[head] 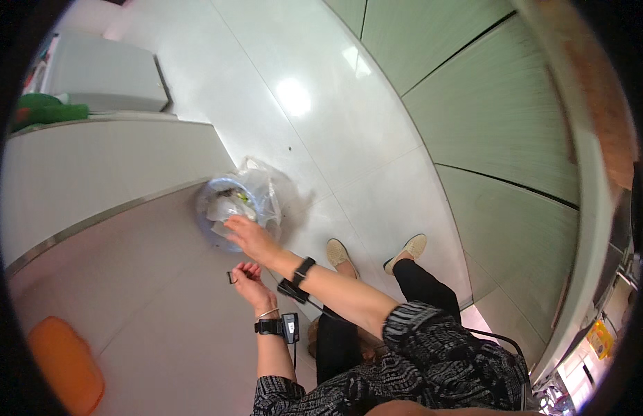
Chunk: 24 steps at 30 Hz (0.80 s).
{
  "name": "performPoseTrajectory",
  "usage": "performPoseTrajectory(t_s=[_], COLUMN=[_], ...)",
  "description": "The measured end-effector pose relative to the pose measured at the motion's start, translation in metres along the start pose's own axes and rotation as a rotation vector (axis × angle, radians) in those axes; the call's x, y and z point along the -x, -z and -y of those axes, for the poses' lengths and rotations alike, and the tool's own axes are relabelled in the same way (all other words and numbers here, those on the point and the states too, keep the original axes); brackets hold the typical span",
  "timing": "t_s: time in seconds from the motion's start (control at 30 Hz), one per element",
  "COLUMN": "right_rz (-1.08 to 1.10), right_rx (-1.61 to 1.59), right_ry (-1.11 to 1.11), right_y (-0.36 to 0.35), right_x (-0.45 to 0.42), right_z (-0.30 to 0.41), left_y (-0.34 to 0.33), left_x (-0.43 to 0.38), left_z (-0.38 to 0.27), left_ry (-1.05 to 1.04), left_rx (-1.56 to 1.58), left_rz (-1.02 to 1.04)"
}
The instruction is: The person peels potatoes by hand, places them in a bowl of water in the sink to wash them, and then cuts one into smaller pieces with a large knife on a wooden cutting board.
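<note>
A light-blue round bin (pixel 208 239) lined with a clear plastic bag (pixel 269 179) holds crumpled plastic and some green scraps. Over its near rim reaches my right hand (pixel 251 239), slightly blurred, its fingers apart and nothing visible in them. Below and beside it, my left hand (pixel 253 287) has its fingers curled around a small dark object (pixel 231 277); a thin black loop sticks out at the fingertips. What this object is cannot be told. Both wrists wear black straps with small devices.
Pale green cabinet fronts (pixel 488 114) curve along the right. A white panel (pixel 108 166) with a metal edge stands left of the bin. An orange rounded object (pixel 67 364) is at lower left, a green item (pixel 51 112) at upper left. My feet in beige shoes (pixel 341 253) are on the tiled floor.
</note>
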State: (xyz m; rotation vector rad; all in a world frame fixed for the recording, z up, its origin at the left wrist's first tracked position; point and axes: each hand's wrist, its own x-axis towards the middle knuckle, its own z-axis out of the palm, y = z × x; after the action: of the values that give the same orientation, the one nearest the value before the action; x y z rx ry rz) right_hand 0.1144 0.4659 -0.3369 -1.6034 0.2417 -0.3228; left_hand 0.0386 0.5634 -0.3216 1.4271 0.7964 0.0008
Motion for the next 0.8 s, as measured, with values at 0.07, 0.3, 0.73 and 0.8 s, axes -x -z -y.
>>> performPoseTrajectory(t_s=[0.07, 0.3, 0.73, 0.8], right_rz=[0.132, 0.245, -0.573, -0.906], right_rx=[-0.007, 0.068, 0.180, 0.204], right_ry=[-0.068, -0.191, -0.270, -0.199], right_y=[-0.019, 0.176, 0.542, 0.575], right_x=[-0.002, 0.043, 0.167, 0.179], right_z=[0.022, 0.131, 0.367, 0.381], left_y=[0.006, -0.074, -0.293, -0.316], left_x=[-0.004, 0.093, 0.427, 0.454], left_z=[-0.044, -0.124, -0.202, -0.206], left_ry=[-0.053, 0.066, 0.060, 0.184], left_rx=[0.019, -0.116, -0.363, -0.350], left_rz=[-0.059, 0.472, 1.654, 1.698])
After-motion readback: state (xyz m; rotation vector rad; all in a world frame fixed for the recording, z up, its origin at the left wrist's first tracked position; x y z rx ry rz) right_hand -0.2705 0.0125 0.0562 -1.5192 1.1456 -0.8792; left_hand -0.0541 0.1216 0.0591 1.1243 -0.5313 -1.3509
